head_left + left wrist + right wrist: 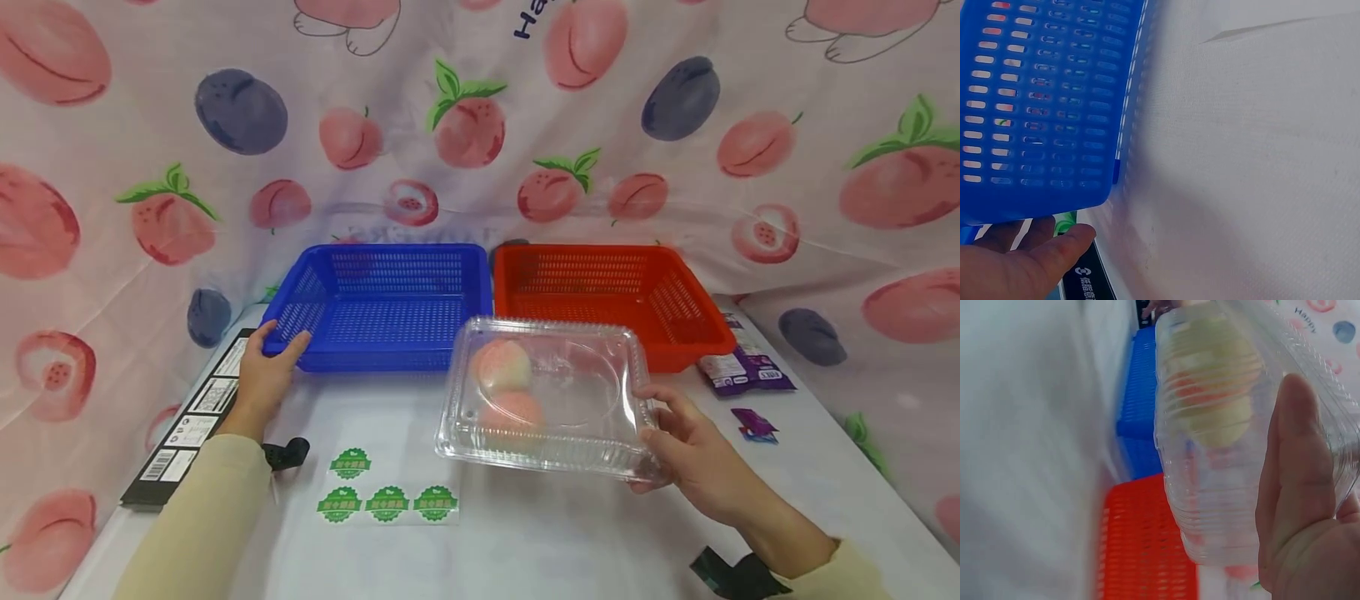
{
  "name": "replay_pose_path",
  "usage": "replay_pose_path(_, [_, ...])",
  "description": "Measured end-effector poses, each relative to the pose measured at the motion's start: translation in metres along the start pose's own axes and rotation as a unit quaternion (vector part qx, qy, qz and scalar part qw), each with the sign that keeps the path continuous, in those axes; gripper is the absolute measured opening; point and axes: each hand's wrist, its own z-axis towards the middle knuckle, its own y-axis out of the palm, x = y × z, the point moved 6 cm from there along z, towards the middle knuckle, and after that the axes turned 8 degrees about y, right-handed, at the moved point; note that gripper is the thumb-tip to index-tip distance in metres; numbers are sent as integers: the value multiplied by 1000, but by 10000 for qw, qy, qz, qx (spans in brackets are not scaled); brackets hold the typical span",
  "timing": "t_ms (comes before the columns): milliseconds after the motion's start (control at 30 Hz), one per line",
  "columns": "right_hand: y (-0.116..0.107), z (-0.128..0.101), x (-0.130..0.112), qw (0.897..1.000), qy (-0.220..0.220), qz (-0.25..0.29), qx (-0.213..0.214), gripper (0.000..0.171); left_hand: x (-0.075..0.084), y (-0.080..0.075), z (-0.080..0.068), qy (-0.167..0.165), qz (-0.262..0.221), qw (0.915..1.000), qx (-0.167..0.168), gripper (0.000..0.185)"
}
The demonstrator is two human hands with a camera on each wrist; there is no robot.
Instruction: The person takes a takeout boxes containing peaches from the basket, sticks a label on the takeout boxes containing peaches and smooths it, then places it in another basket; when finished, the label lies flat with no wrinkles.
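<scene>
Right hand (693,454) pinches the clear clamshell box (543,396) by its 3 o'clock edge, lifted off the white table (525,533) | two peach-like buns (501,367) inside at 9 o'clock | left hand (268,367) grips the blue basket (382,304) at its near-left corner | box lies at 3 o'clock of the blue basket, long axis 9-to-3, overlapping the near rims of it and the red basket (611,292) | right hand nearer.
</scene>
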Motion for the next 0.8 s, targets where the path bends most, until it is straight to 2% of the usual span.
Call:
replay_pose_path(167, [-5,-4,28,9986,495,161,-114,42,2,-2,0,64,-55,10000,21,84])
replay_pose_path(400, [-7,0,52,9964,676,374,-354,39,2,-1,-2,-41,-116,9999,-61,83])
replay_pose_path(567, [-14,7,65,9956,883,236,-184,48,2,0,-2,-51,-128,9999,-82,84])
replay_pose_path(800, [-33,21,75,9963,840,-173,-97,54,1,1,-2,-143,-81,9998,-109,87])
